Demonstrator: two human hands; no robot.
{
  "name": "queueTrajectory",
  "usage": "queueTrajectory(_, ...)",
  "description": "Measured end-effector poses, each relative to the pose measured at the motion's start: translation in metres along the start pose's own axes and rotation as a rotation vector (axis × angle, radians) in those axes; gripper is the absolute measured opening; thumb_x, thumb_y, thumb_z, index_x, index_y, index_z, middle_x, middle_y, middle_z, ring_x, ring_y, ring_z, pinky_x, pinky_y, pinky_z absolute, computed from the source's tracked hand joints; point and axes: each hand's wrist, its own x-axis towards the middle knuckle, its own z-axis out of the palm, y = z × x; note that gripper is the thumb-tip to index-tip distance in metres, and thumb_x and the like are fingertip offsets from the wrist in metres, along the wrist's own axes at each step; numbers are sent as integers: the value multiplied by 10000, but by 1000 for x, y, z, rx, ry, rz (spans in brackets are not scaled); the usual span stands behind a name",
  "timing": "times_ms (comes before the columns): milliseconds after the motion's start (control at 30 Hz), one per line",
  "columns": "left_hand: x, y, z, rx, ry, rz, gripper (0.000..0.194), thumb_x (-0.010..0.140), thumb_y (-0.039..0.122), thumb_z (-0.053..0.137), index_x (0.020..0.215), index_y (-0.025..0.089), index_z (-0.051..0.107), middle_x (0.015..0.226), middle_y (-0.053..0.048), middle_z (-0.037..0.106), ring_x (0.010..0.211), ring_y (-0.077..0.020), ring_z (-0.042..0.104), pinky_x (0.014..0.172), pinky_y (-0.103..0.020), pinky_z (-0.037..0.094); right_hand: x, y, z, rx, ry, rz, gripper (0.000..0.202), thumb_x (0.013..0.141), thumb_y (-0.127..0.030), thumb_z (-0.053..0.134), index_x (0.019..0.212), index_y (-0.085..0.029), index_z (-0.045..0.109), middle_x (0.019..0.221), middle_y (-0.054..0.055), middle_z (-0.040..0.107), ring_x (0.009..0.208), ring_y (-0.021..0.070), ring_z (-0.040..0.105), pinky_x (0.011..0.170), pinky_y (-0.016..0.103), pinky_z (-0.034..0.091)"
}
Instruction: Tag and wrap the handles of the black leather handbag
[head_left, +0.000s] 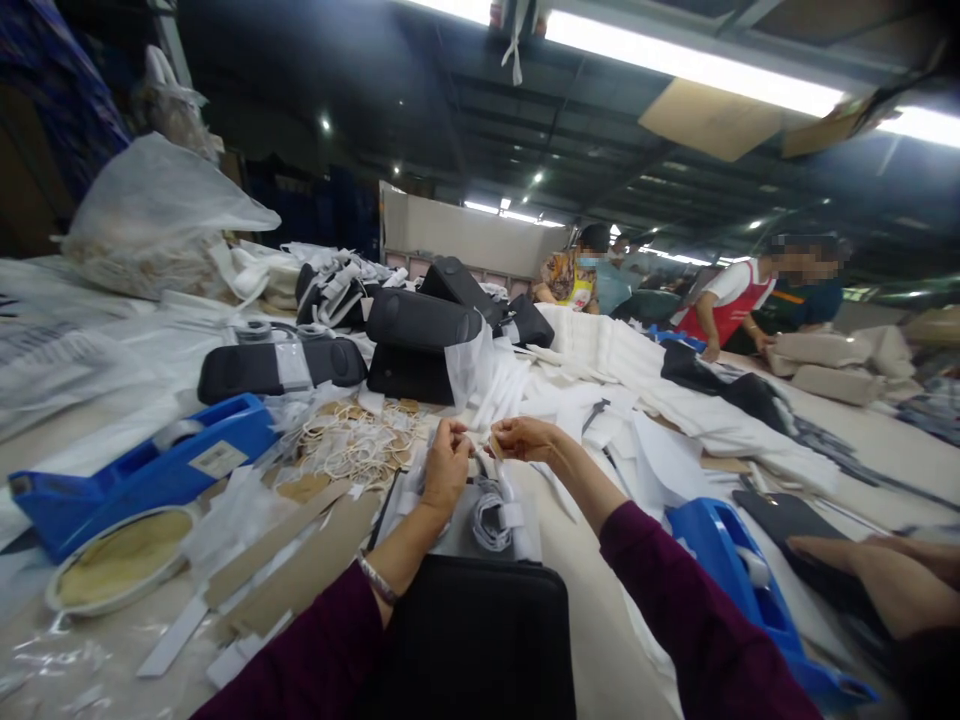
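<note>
In front of me lies a black bag or case point(480, 630), with a grey panel at its far end. A coiled light grey cord point(491, 518) with white wrapping rests on that panel. Above it my left hand point(448, 462) is closed, fingertips pinched together. My right hand point(523, 440) pinches close by, with a small tan piece, perhaps a tag, showing at its fingertips. What lies between the left fingers is too small to make out. Left of my hands is a heap of tan tags with white strings point(356, 440).
Blue tape dispensers point(150, 475) point(739, 580) stand on both sides. Nearby are a round dish point(120, 560), cardboard strips point(277, 550), black cases point(420, 320) and white padding point(600, 350). Another person's arm point(877, 580) reaches in at right; other people point(724, 310) work farther back.
</note>
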Motion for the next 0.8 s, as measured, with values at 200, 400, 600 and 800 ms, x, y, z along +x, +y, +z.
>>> queueTrajectory(200, 3, -4, -1, -125, 81, 6, 143, 798, 167, 496, 931, 203, 458, 690, 39, 565, 560, -95, 535, 585, -212, 436, 11, 13, 3, -52, 239, -122, 350, 568, -345, 812, 713, -159, 554, 651, -15, 571, 604, 95, 509, 567, 225, 390)
queueTrajectory(400, 3, 0, -2, -252, 163, -47, 189, 795, 208, 532, 950, 208, 424, 733, 31, 581, 537, -70, 513, 486, -157, 399, 1, 29, 18, -105, 387, -384, 343, 596, -413, 756, 720, -165, 556, 622, -33, 542, 532, 76, 428, 525, 231, 338)
queueTrajectory(600, 3, 6, -3, -299, 181, -77, 239, 768, 212, 548, 952, 210, 395, 749, 20, 569, 534, -91, 539, 354, -126, 348, -1, 30, 24, -210, 450, -461, 267, 604, -352, 716, 747, -147, 621, 634, -15, 576, 547, 95, 463, 507, 235, 350)
queueTrajectory(800, 1, 7, -4, -244, 185, -69, 230, 777, 218, 540, 951, 205, 389, 736, 31, 551, 523, -94, 554, 331, -135, 380, 3, 28, 24, -343, 450, -481, 177, 620, -306, 654, 712, -159, 616, 598, -23, 577, 519, 100, 465, 501, 233, 363)
